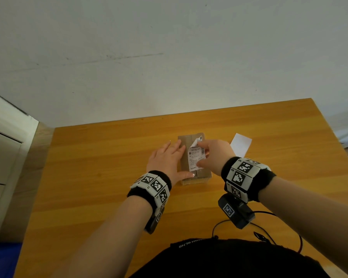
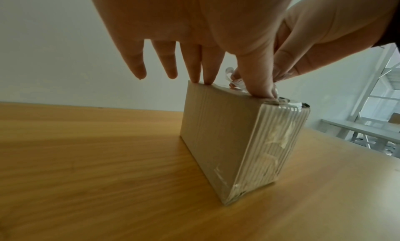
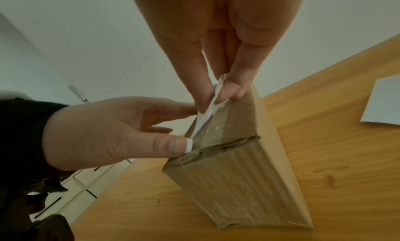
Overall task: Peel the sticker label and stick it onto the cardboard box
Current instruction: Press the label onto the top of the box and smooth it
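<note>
I'm looking down on the wooden table (image 1: 88, 177), and under my two hands sits the cardboard box (image 1: 186, 145), lying flat with its taped seam up. Off past my right hand (image 1: 215, 155), out to its far side, a blank white backing sheet (image 1: 240, 145) lies on the table, so I judge the peeling is done and we are in the sticking step. My left hand (image 1: 165, 159) is spread flat, fingers straight, steadying the box along its left edge with the thumb pressed at the near corner; nothing is gripped there. The sticker label (image 1: 196, 155) lies along the top of the box between my hands, its far corner curled up off the cardboard. My right hand is pinching that label, thumb and fingertips closed on its edge, which the right wrist view shows clearly, the paper (image 3: 213, 99) standing up between the fingers. Next, I reckon, the call is to lower that lifted end squarely, let go of the pinch, and smooth it down from the near end outward so no crease or bubble gets trapped.
</note>
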Demonstrator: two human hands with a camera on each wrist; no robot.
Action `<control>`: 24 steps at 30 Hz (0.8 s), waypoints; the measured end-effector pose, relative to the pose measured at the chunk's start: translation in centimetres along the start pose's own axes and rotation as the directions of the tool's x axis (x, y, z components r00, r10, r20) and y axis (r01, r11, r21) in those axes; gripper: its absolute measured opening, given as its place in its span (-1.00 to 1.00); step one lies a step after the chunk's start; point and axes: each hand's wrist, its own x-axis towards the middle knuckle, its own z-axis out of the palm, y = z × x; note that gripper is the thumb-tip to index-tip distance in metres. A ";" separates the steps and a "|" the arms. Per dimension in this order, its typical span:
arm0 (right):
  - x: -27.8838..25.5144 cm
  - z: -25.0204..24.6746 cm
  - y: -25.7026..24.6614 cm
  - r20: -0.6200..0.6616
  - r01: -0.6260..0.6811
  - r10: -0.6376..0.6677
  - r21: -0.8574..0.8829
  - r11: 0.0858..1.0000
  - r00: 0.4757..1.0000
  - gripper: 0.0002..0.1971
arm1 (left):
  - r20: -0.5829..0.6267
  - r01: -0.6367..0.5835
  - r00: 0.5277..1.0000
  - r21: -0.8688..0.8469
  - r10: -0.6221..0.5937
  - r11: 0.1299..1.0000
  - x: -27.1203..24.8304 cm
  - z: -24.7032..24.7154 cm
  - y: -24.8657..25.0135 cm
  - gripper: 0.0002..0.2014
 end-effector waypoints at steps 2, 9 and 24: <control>0.0 0.0 -0.1 0.003 0.005 -0.005 -0.015 1.000 1.000 -0.44 | -0.003 -0.001 1.000 -0.001 0.001 1.000 -0.1 0.0 0.0 -0.11; 0.0 0.0 -0.2 0.019 0.045 -0.043 -0.114 0.992 0.999 -0.44 | -0.002 0.001 1.000 -0.005 -0.001 1.000 -0.1 0.0 0.2 -0.11; -0.2 0.3 0.0 0.002 0.082 -0.082 -0.158 0.984 0.997 -0.51 | -0.153 -0.094 0.984 0.018 0.096 0.995 -0.6 0.4 0.7 -0.39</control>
